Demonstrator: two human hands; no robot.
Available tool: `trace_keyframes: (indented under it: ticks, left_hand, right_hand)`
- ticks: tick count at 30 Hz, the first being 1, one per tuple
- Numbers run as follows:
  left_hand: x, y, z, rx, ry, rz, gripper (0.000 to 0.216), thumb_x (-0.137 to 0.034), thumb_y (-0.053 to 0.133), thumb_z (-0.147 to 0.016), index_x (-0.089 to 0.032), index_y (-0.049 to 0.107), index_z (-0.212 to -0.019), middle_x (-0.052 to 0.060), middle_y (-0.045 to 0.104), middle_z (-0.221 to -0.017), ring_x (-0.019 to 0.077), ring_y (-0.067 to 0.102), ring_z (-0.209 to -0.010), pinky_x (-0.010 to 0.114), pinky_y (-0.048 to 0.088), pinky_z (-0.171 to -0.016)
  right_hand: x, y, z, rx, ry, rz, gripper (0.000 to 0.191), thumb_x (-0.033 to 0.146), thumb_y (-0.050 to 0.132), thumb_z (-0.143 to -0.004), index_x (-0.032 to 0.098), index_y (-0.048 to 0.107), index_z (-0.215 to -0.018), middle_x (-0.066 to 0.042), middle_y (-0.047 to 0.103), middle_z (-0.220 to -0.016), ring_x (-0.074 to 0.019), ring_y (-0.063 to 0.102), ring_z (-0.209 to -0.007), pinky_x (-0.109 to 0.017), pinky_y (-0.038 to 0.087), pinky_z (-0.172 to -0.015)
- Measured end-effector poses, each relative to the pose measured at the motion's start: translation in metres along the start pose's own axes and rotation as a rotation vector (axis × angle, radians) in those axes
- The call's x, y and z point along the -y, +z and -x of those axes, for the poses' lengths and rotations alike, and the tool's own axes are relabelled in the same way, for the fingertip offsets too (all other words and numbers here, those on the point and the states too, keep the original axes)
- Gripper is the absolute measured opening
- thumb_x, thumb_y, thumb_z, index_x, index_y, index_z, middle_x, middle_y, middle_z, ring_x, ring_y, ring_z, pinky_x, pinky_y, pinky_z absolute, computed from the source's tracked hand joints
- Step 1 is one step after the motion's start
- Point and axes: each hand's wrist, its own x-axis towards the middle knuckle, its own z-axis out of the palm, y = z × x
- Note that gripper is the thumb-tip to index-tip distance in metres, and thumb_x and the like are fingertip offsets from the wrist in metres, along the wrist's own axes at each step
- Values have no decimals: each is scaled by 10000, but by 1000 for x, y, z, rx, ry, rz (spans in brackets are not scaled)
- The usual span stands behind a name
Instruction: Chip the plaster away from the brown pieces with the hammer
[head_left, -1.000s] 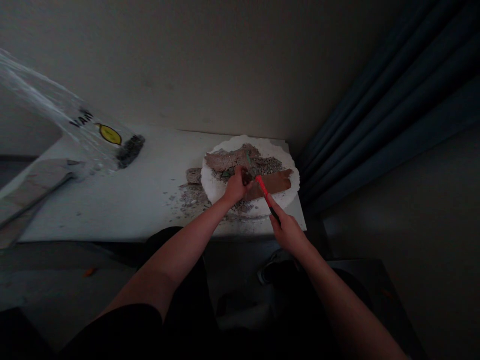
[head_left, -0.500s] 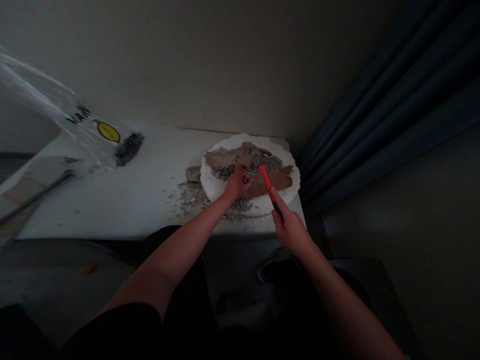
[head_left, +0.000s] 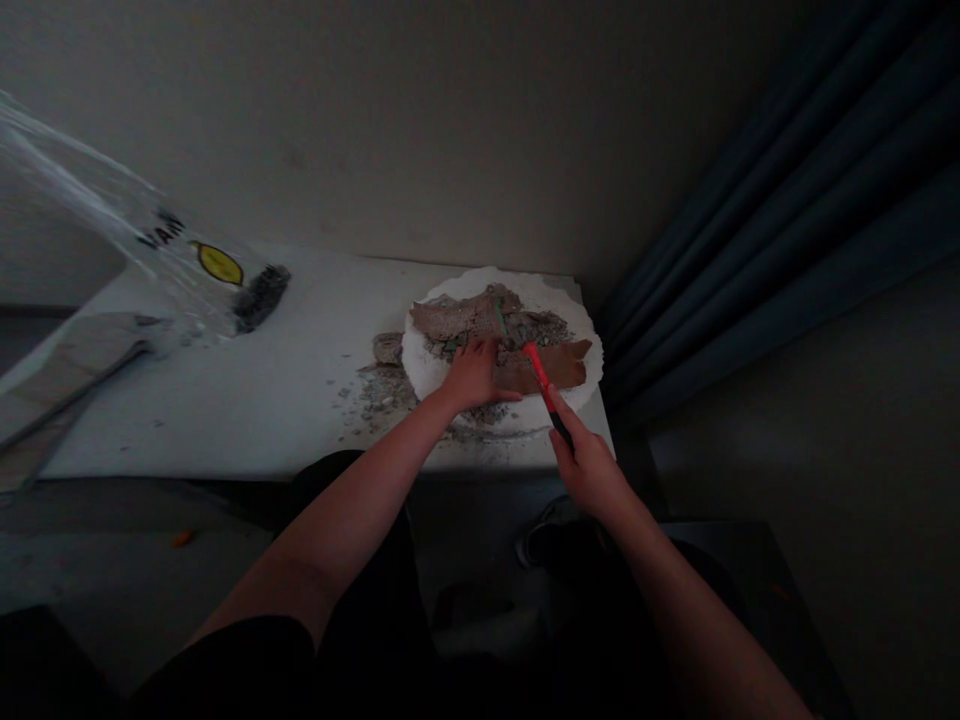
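A round white plate (head_left: pixel 442 380) stands at the right end of a white table (head_left: pixel 262 400). It carries brown flat slabs (head_left: pixel 555 365) and grey crumbled bits. My left hand (head_left: pixel 472 375) lies on the pile at the plate's middle, fingers stretched forward and flat. My right hand (head_left: pixel 589 465) is closed round the dark handle of a red tool (head_left: pixel 538 372), index finger along it. The tool's tip touches the brown slab just right of my left hand.
Grey crumbs (head_left: pixel 375 395) are scattered on the table left of the plate. A clear plastic bag (head_left: pixel 172 270) with a yellow label and dark grit leans in at the back left. Dark blue curtains (head_left: pixel 787 220) hang on the right; a wall stands behind.
My left hand has gone from a pinch on the pile to lying flat on it. The red tool's tip has shifted slightly right and nearer, with my right hand lower.
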Motion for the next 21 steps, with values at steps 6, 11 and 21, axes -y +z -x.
trace_keyframes:
  ticks: [6,11,21]
  left_hand:
    - [5,-8,-5,105,58,-31,1008,-635,884,-539,-133,529,-1338,227,614,-1300,457,514,-1257,542,365,-1066]
    - [10,-6,-4,88,71,-65,942,-676,877,-507,-166,615,-1254,208,595,-1336,447,472,-1295,545,335,-1095]
    - [13,-4,-1,69,17,-22,916,-673,898,-475,-183,671,-1214,198,436,-1536,482,271,-1462,626,202,-1185]
  right_hand:
    - [-2,-1,1,-7,0,0,664,257,427,-991,245,258,-1632,-149,740,-1162,-262,716,-914,-419,543,-859]
    - [-5,1,0,-16,8,27,663,256,420,-989,235,261,-1632,-137,758,-1054,-263,707,-836,-416,545,-818]
    - [0,5,-5,23,14,82,667,253,417,-992,245,247,-1637,-131,766,-1004,-277,723,-840,-411,544,-799]
